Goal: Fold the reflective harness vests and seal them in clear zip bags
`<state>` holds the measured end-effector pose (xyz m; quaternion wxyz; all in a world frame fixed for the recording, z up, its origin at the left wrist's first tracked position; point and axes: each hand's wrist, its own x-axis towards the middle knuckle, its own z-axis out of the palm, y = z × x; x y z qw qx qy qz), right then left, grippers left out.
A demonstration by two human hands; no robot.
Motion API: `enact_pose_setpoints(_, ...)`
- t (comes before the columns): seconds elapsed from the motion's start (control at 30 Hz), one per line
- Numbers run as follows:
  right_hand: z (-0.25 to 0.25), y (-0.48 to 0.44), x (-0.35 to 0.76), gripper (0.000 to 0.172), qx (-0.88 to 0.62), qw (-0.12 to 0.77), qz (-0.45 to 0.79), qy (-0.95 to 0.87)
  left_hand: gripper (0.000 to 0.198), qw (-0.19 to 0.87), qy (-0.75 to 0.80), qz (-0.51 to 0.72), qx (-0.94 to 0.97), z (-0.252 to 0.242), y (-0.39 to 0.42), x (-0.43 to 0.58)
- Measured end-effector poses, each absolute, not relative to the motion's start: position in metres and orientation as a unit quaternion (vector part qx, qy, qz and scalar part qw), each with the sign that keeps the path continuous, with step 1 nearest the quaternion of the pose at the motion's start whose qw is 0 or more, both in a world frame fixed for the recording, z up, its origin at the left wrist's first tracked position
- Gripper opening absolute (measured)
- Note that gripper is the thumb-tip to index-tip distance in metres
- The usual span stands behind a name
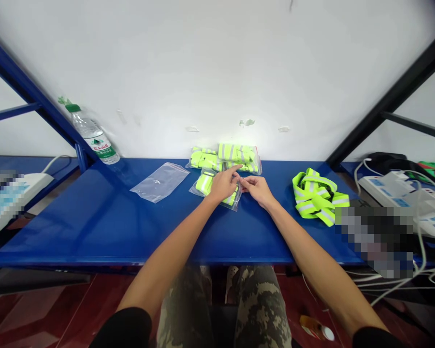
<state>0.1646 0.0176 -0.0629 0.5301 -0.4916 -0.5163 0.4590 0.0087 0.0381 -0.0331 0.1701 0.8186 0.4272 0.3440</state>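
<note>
A clear zip bag [232, 205] with a folded yellow-green reflective strap [204, 183] inside lies on the blue table in front of me. My left hand [224, 185] rests over the bag, its index finger stretched out and the other fingers bent at the bag's right edge. At that same edge, my right hand [258, 189] has thumb and fingers pinched together on the plastic. The fingertips of both hands almost meet, and part of the bag is hidden beneath the left hand.
Packed bags of reflective straps [236, 153] lie against the wall. A flat clear bag [161, 182] is to the left, a loose reflective strap bundle [316, 195] to the right. A water bottle [96, 137] leans at the back left. Power strips [387, 188] and cables flank the blue table [130, 237].
</note>
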Motion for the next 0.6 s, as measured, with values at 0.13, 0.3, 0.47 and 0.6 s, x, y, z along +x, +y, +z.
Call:
enact_pose_setpoints(0.13,-0.060,0.016,0.163,0.059,-0.487,0.529,0.424,-0.550,0.052,0.176,0.433,0.364,0.806,-0.032,0.036,0.010)
enact_pose_setpoints(0.3,-0.056,0.014,0.163,0.058,-0.503,0.516,0.357,-0.595,0.045,0.159,0.472,0.384,0.778,-0.031,0.028,0.017)
enact_pose_setpoints(0.47,-0.059,0.014,0.161,0.053,-0.514,0.499,0.360,-0.597,0.042,0.146,0.503,0.395,0.755,-0.029,0.022,0.020)
enact_pose_setpoints(0.6,-0.061,0.015,0.162,0.045,-0.523,0.481,0.314,-0.629,0.043,0.151,0.498,0.390,0.760,-0.028,0.023,0.020)
